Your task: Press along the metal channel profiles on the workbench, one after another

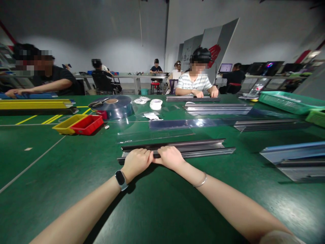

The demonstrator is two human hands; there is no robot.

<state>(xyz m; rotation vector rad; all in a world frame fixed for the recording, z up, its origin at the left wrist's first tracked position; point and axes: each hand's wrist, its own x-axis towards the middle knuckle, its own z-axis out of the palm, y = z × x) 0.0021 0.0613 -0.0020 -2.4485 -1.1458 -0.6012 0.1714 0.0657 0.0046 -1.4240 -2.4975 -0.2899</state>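
A long dark channel-shaped profile (207, 146) with raised edges lies across the green table in front of me. My left hand (137, 162) grips it near its left end, fingers curled over the near edge. Close beside it, my right hand (170, 157) is closed on the same profile, and the thumbs almost meet. The fingertips are hidden inside the channel. Just beyond the profile lies a clear plastic strip (156, 135), with a longer bluish film strip (175, 124) behind it.
To the left are a yellow bin (66, 125), a red bin (88, 125) and a roll of clear film (119, 106) with scissors (100, 103) on it. More profiles (299, 152) lie at right, near a green basket (284, 103). Across the table, a co-worker (194, 83) handles another profile.
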